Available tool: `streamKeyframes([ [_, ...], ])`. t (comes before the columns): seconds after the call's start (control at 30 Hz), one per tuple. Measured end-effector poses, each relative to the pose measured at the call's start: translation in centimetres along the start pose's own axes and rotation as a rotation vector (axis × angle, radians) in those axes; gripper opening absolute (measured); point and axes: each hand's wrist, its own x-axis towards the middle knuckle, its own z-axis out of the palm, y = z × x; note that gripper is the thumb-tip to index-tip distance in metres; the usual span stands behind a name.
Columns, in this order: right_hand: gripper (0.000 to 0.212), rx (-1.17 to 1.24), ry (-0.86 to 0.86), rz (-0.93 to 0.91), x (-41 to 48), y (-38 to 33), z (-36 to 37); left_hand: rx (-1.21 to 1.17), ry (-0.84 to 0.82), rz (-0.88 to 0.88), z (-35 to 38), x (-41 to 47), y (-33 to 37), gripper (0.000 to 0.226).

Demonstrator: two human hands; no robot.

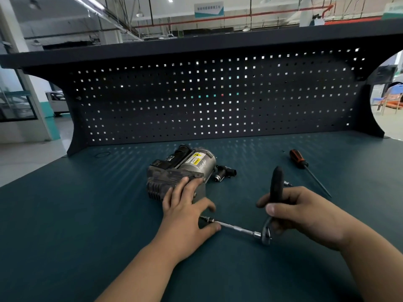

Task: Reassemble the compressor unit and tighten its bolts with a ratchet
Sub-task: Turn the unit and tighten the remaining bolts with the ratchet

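Head view: nearest, the right hand grips the black handle of a ratchet, handle upright, its head low over the teal bench mat. From the head an extension bar runs left to the left hand, whose thumb touches the bar while its straight, spread fingers rest on the compressor unit, mid-bench. Just right of the compressor lies a small black fitting; farther right, an orange-and-black screwdriver. Behind stands a dark pegboard
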Motion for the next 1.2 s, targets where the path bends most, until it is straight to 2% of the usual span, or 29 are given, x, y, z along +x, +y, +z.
streamKeyframes([
  [0.13, 0.011, 0.038, 0.161, 0.087, 1.3, 1.1, 0.0, -0.011, 0.005, 0.006, 0.0, 0.0, -0.1, 0.023],
  [0.27, 0.017, 0.108, 0.23, 0.238, 2.6, 1.8, 0.3, 0.002, 0.015, 0.005, 0.1, 0.1, 0.0, 0.022],
  [0.33, 0.018, 0.065, 0.26, 0.268, 3.0, 2.1, 0.4, 0.012, 0.007, 0.001, 0.2, 0.1, 0.0, 0.023],
  [0.4, 0.019, -0.067, 0.282, 0.233, 3.0, 2.2, 0.4, 0.014, -0.001, -0.005, 0.2, 0.2, 0.0, 0.023],
  [0.5, 0.009, -0.16, 0.325, 0.045, 2.0, 1.4, 0.2, 0.02, -0.01, -0.003, 0.1, 0.2, 0.1, 0.024],
  [0.57, 0.004, -0.06, 0.267, -0.086, 0.8, 0.4, -0.1, 0.017, -0.011, -0.002, 0.1, 0.1, 0.1, 0.023],
  [0.63, 0.014, -0.041, 0.073, -0.142, -0.3, -0.5, -0.1, 0.008, -0.012, -0.002, 0.0, 0.1, 0.1, 0.022],
  [0.73, 0.024, -0.084, -0.183, -0.127, -1.4, -1.5, 0.4, 0.016, -0.014, -0.003, -0.1, 0.1, 0.0, 0.023],
  [0.8, 0.024, -0.091, -0.199, -0.107, -1.4, -1.7, 0.5, 0.016, -0.011, -0.003, 0.0, 0.1, 0.0, 0.023],
  [0.93, 0.016, -0.046, -0.017, -0.026, -0.4, -0.6, 0.1, -0.007, 0.022, -0.011, 0.2, 0.1, -0.1, 0.02],
  [1.0, 0.009, -0.088, 0.127, 0.038, 0.5, 0.3, -0.1, -0.02, 0.032, -0.021, 0.2, 0.1, -0.2, 0.029],
  [1.1, 0.02, -0.325, 0.248, 0.158, 1.7, 1.3, -0.1, -0.023, 0.036, -0.031, 0.2, 0.1, -0.2, 0.054],
  [1.2, 0.032, -0.499, 0.275, 0.234, 2.1, 1.5, -0.1, -0.037, 0.029, -0.022, 0.1, 0.1, -0.1, 0.045],
])
